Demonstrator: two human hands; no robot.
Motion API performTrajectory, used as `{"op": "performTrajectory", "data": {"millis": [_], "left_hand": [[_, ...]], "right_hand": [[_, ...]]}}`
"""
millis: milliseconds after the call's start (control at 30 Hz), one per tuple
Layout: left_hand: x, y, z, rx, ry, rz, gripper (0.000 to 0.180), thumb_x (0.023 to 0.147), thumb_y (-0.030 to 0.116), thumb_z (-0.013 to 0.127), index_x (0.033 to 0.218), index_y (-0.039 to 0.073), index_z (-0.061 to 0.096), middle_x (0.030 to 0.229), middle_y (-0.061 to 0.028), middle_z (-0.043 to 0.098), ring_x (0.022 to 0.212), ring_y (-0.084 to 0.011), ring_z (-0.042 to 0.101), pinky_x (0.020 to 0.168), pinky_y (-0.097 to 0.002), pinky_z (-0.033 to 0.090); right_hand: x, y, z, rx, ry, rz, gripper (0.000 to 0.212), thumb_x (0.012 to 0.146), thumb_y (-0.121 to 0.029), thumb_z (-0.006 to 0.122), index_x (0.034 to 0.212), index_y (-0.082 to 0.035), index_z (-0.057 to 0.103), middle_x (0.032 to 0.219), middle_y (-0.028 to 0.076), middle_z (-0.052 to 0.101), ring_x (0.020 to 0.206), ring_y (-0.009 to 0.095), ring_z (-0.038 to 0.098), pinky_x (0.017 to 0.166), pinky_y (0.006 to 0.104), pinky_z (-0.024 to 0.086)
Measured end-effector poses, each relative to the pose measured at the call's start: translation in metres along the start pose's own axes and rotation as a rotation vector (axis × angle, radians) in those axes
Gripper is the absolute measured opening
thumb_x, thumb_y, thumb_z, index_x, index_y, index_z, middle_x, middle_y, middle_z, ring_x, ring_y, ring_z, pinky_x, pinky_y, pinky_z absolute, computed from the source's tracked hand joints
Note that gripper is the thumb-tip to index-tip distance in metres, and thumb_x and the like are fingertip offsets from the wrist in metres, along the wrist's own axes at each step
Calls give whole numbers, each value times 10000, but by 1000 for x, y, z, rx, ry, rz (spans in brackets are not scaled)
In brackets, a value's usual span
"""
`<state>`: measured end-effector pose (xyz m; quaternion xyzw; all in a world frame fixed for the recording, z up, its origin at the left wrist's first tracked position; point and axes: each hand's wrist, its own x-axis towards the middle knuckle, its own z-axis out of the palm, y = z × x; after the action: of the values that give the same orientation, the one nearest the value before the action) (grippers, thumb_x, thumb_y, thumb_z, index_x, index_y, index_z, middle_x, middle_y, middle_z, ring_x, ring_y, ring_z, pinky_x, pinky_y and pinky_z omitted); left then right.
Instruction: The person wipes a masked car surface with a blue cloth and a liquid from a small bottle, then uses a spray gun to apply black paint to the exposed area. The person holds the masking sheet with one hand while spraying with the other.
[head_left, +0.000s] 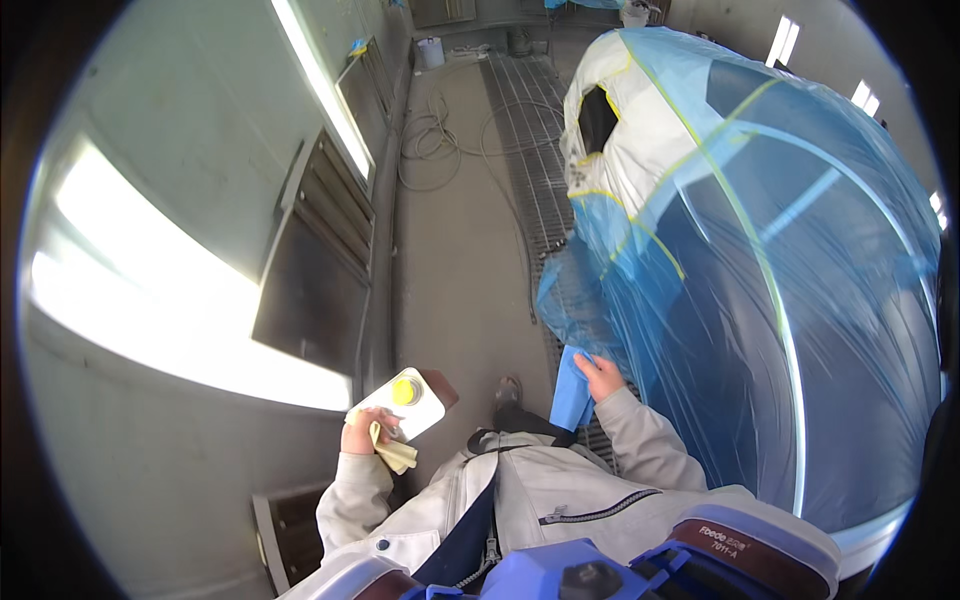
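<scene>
My left hand (372,430) is closed at the near end of a rectangular can (425,410) with a white top and brown side. A round yellow cap (406,391) sits on the can's top. A pale yellow cloth (396,455) hangs from the same hand, below the can. My right hand (600,376) pinches a folded blue cloth (571,392), which hangs down beside the plastic-covered car. Its lower part reaches near my leg. The fingers under the can are partly hidden.
Blue plastic sheeting (740,280) with yellow-green tape covers the car on the right. A grey hose (432,145) lies coiled on the floor, one length running toward me beside a floor grating (525,120). A white bucket (431,52) stands far back. Vent panels (320,250) line the left wall.
</scene>
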<state>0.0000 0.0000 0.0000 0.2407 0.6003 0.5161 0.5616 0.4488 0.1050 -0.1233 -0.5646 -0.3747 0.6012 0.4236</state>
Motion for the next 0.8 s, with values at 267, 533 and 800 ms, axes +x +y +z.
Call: {"op": "performTrajectory", "data": {"millis": [267,533,800], "left_hand": [[195,151,116,122,-127,145,250,1012,235,592,906,31,690,740,-77,711,595,-118,580,569,-278,446],[407,219,179,113,-193,51,251,1012,235,573,942,22,686,740,-77,693,592,-138,592,558,-268,455],[650,253,246,143,-320,-43,239,1041,227,637,949,22,718,835,-63,730,708,-154,658,639,-295,506]], "right_hand": [[193,-221,205,-492,-237,-629,405,1044,-426,662,1012,-26,715,905,216,732,779,409,701,695,436,548],[355,-338,272,-1214,-320,-606,591,909,-643,660,871,-60,754,799,163,748,731,371,750,651,463,599],[573,-386,301,-1156,-55,-251,411,958,-436,619,1001,-64,787,972,188,782,918,388,769,800,463,624]]}}
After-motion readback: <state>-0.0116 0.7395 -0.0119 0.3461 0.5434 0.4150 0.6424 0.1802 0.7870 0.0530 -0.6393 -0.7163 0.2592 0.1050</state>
